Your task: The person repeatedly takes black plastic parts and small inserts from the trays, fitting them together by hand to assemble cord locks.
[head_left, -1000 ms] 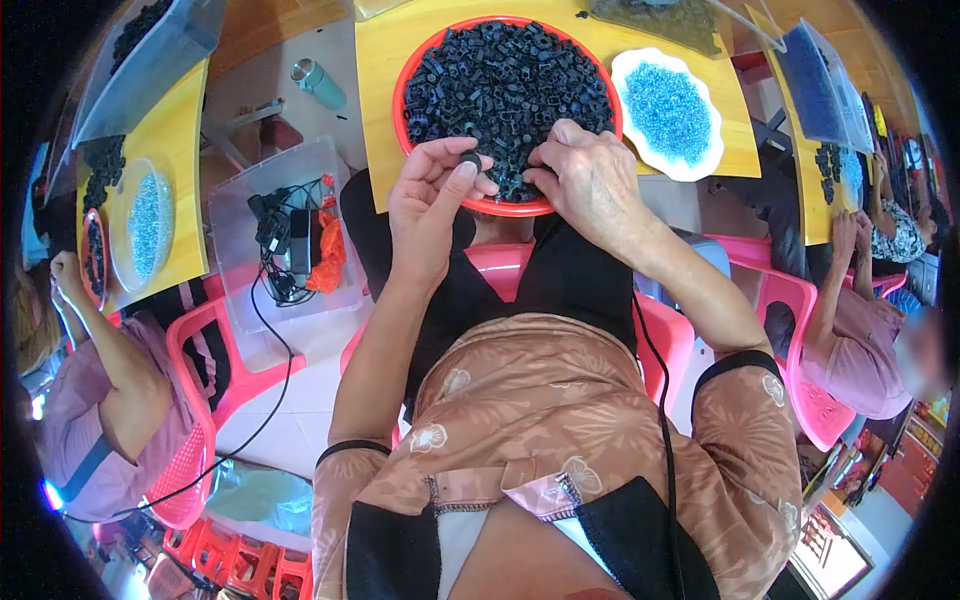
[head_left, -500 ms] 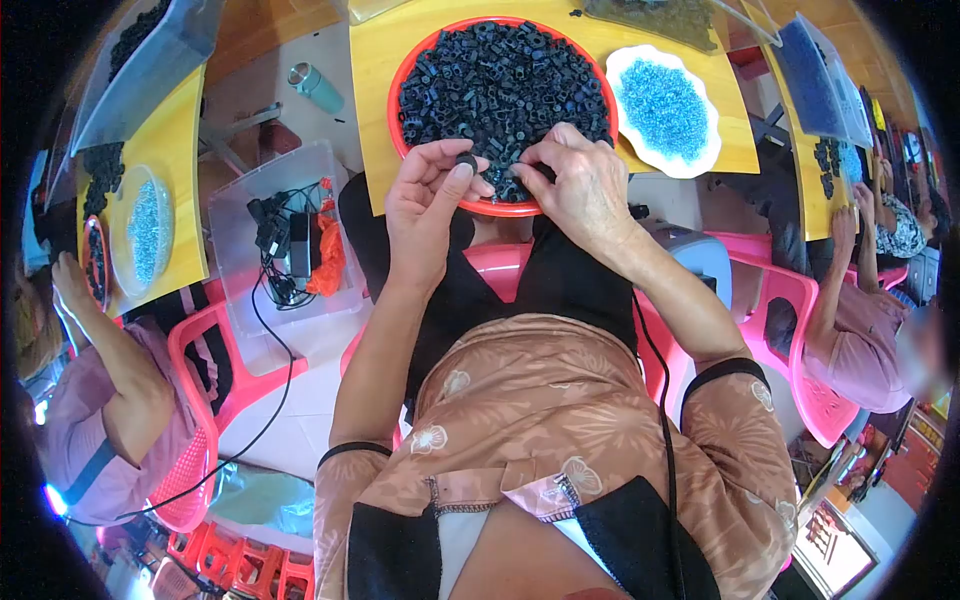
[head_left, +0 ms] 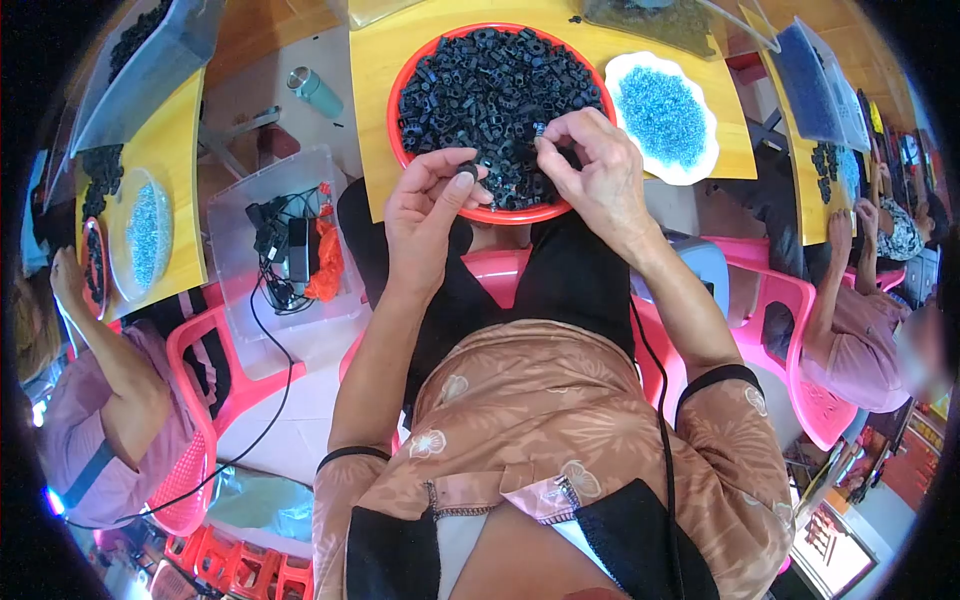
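A round red basin (head_left: 402, 150) stands at the table's near edge, filled with small black plastic parts (head_left: 490, 85). Over its near left rim, my left hand (head_left: 428, 205) pinches one small black part (head_left: 466, 171) between thumb and fingers. My right hand (head_left: 598, 175) is over the near right side of the basin, thumb and forefinger pressed together; a tiny pale or clear piece (head_left: 540, 129) shows at their tips, too small to name. Some clear bits lie among the black parts between the hands. A white scalloped dish (head_left: 712, 130) of small light-blue clear pieces (head_left: 662, 112) sits right of the basin.
At left, a clear plastic bin (head_left: 225, 225) holds cables, a black adapter and an orange bag. A green bottle (head_left: 315, 92) stands behind it. Co-workers sit on pink chairs (head_left: 215, 390) at both sides, by yellow tables (head_left: 185, 190). A black cable (head_left: 655, 350) hangs along my front.
My right hand has moved up and right, away from my left hand, with its fingertips pinched. My left hand stays nearly in place, still holding the black part.
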`<state>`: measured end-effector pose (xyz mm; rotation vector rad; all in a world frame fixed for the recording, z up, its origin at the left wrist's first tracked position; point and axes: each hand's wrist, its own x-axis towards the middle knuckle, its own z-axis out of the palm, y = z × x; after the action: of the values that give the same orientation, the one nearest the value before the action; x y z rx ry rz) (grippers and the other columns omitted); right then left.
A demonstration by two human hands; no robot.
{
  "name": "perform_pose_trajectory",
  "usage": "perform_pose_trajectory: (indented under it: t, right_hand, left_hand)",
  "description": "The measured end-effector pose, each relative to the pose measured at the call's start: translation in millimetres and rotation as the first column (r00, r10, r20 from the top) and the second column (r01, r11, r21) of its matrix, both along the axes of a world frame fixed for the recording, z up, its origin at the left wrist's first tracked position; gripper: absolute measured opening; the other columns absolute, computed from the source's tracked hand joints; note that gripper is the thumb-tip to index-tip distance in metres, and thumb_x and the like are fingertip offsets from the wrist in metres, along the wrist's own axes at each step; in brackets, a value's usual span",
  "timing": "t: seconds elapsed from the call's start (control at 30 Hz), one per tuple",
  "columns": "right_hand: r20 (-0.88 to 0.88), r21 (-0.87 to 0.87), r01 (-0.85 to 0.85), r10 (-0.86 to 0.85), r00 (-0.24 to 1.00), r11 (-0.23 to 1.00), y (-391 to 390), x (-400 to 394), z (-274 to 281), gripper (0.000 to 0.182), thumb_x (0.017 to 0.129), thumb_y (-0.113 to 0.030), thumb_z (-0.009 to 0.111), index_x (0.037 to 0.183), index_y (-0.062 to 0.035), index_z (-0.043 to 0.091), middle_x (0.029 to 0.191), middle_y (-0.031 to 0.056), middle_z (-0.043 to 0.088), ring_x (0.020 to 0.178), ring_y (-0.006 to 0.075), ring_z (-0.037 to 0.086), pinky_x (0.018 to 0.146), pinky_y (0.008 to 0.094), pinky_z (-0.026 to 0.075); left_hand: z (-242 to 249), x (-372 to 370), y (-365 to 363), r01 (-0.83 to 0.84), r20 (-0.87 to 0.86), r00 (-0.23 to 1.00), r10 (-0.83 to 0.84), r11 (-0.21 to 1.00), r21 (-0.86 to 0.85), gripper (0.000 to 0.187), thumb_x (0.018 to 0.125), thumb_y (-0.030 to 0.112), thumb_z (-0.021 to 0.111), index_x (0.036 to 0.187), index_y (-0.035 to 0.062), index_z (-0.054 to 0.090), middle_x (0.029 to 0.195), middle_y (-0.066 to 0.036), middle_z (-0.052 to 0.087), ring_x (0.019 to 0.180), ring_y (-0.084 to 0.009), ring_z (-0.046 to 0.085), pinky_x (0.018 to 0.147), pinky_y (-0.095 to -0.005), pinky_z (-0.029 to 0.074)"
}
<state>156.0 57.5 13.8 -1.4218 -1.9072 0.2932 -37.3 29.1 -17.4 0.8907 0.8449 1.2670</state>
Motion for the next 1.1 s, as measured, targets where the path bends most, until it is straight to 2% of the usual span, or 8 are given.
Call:
perform_pose_trajectory:
  t: [0.33,0.53,0.7,0.8,0.87,0.97,1.03,1.1]
  right_hand:
    - [-0.169,-0.136,-0.049,0.026,0.985,0.989,5.8,5.6,5.0,0.010,0.072,-0.001,0.065,0.079,-0.0006,0.058,0.080,0.0079,0.063,0.064,0.0171,0.062,0.056,0.0288,0.048]
    - [-0.214,-0.091,-0.291,0.267,0.940,0.952,-2.3,-8.2,29.8,0.009,0.073,-0.002,0.064,0.077,-0.0010,0.056,0.082,0.0090,0.063,0.073,0.0195,0.063,0.064,0.0304,0.050]
    - [0.187,0.150,-0.502,0.474,0.861,0.852,-5.7,-16.9,25.1,0.013,0.070,-0.007,0.066,0.080,-0.0053,0.058,0.091,0.0097,0.063,0.080,0.0250,0.060,0.067,0.0341,0.044]
    - [0.230,0.206,-0.513,0.469,0.853,0.833,-7.3,-20.1,25.4,0.012,0.072,-0.007,0.066,0.080,-0.0042,0.059,0.088,0.0102,0.063,0.076,0.0265,0.059,0.067,0.0363,0.044]
    - [0.053,0.159,-0.452,0.450,0.891,0.878,-5.3,-18.7,26.3,0.012,0.075,-0.011,0.067,0.080,-0.0026,0.059,0.086,0.0108,0.063,0.069,0.0267,0.058,0.062,0.0365,0.045]
    - [-0.151,-0.218,-0.336,0.308,0.939,0.916,-7.3,-15.0,40.4,0.019,0.080,-0.017,0.068,0.079,-0.0002,0.059,0.081,0.0124,0.063,0.061,0.0273,0.057,0.056,0.0358,0.045]
    - [-0.184,-0.456,-0.319,0.263,0.947,0.831,-7.4,-14.5,51.6,0.026,0.084,-0.023,0.066,0.079,0.0018,0.059,0.074,0.0140,0.062,0.057,0.0253,0.058,0.052,0.0337,0.044]
    - [-0.197,-0.482,-0.357,0.299,0.934,0.800,-6.3,-16.0,44.8,0.025,0.085,-0.022,0.065,0.080,0.0020,0.060,0.071,0.0138,0.062,0.059,0.0237,0.059,0.054,0.0340,0.045]
  left_hand:
    - [0.1,-0.3,-1.0,0.009,-0.060,0.998,-0.009,1.000,0.011,0.023,0.089,0.007,0.058,0.111,-0.0001,0.061,0.095,-0.008,0.065,0.078,-0.0112,0.062,0.075,-0.0228,0.048]
    - [-1.3,-1.6,-2.2,0.046,0.003,0.999,-0.046,0.999,0.019,0.020,0.091,0.010,0.057,0.107,0.0000,0.061,0.083,-0.005,0.063,0.068,-0.0085,0.057,0.063,-0.0204,0.044]
    - [3.8,5.7,-9.9,0.119,0.055,0.992,-0.114,0.988,-0.096,0.016,0.091,0.011,0.056,0.103,0.0012,0.061,0.076,-0.001,0.060,0.061,-0.0063,0.052,0.056,-0.0194,0.041]
    - [5.4,5.4,-9.0,0.116,0.052,0.993,-0.110,0.985,-0.124,0.012,0.091,0.011,0.058,0.099,0.0028,0.062,0.074,0.001,0.059,0.058,-0.0054,0.051,0.055,-0.0194,0.040]
    - [5.5,2.0,-7.5,0.083,-0.019,0.996,-0.086,0.989,-0.126,0.011,0.089,0.011,0.060,0.096,0.0023,0.063,0.073,0.001,0.059,0.058,-0.0048,0.050,0.053,-0.0198,0.040]
    - [10.3,4.3,-8.8,-0.032,-0.630,0.756,0.176,0.972,0.232,0.009,0.084,0.007,0.065,0.092,0.0020,0.064,0.072,0.000,0.058,0.055,-0.0079,0.052,0.049,-0.0232,0.040]
    - [8.2,6.4,-9.9,0.042,-0.733,0.531,0.424,0.851,0.523,0.016,0.080,0.008,0.066,0.095,0.0039,0.062,0.071,-0.003,0.053,0.055,-0.0130,0.053,0.049,-0.0267,0.040]
    - [9.7,9.2,-11.2,0.158,-0.709,0.361,0.607,0.709,0.687,0.020,0.075,0.008,0.067,0.094,0.0061,0.061,0.072,-0.005,0.048,0.057,-0.0209,0.053,0.049,-0.0304,0.041]
